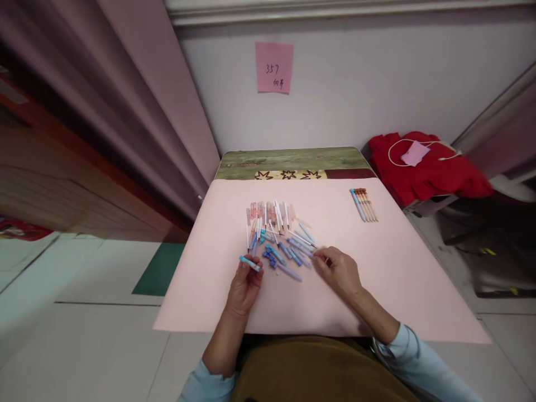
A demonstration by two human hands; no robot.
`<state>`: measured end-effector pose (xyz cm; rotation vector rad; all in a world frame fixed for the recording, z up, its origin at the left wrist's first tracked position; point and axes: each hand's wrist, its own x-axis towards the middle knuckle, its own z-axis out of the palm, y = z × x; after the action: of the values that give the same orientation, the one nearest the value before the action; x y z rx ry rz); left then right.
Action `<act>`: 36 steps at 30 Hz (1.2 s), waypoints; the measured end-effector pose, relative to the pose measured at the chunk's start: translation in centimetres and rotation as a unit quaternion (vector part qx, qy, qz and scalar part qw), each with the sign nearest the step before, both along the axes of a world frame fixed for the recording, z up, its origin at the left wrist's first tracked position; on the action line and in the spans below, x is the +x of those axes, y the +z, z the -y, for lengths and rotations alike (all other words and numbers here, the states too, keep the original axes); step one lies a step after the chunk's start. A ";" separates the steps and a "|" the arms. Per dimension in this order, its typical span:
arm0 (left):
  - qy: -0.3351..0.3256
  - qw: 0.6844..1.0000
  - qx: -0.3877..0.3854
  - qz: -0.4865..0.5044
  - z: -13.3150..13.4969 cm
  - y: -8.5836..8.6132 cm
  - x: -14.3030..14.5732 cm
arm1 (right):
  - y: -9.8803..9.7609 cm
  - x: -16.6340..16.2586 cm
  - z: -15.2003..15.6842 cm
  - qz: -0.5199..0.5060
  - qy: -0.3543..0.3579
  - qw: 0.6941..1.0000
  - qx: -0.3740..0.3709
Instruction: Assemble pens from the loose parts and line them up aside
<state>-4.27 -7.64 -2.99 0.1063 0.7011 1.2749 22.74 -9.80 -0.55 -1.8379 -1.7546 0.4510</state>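
Note:
A small table is covered by a pink sheet [377, 290]. In its middle lies a loose pile of pen parts [278, 237]: several white refills, pinkish barrels and blue caps. My left hand [245, 287] is closed on a light blue pen piece [250, 263], held at the pile's near left edge. My right hand [337, 268] rests on the sheet at the pile's right side, its fingertips pinched on a thin part that I cannot make out.
A neat bundle of assembled pens [364, 204] lies at the sheet's far right. Red cloth with a white cable [427, 164] sits to the right of the table. A pink sticky note [274, 67] hangs on the wall. Curtains stand left.

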 end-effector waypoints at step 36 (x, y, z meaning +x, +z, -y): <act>-0.045 0.995 0.071 -0.060 0.9 0.6 1.2 | 1.7 -3.0 -2.9 0.307 0.133 0.937 -0.094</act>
<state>-3.06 -8.50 -2.36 0.3303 0.6993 1.2387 19.77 -6.88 1.15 -2.0229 -2.4727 0.1459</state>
